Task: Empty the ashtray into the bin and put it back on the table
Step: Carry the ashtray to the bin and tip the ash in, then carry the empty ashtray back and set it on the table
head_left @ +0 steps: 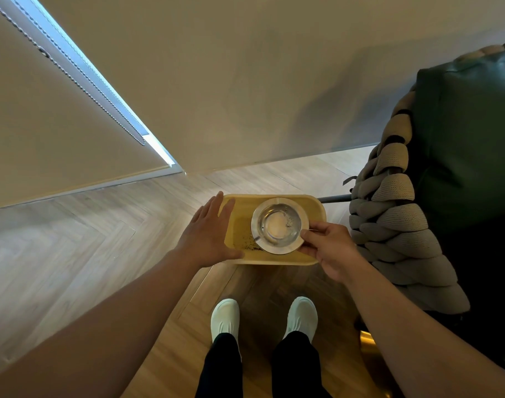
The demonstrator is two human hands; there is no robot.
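A round metal ashtray point(278, 225) hangs bowl-up over the open yellow bin point(311, 203) on the floor. My right hand point(329, 248) pinches the ashtray's near right rim. A few dark specks cling inside the bowl. Dark ash lies on the bin's bottom point(247, 244), left of the ashtray. My left hand point(208, 234) has its fingers spread and rests against the bin's left rim, holding nothing.
The bin stands on a pale wood floor point(87, 239) near a beige wall. A dark green chair point(464, 145) with thick braided beige cord point(395, 225) stands close on the right. My feet in white shoes point(225, 317) are just behind the bin.
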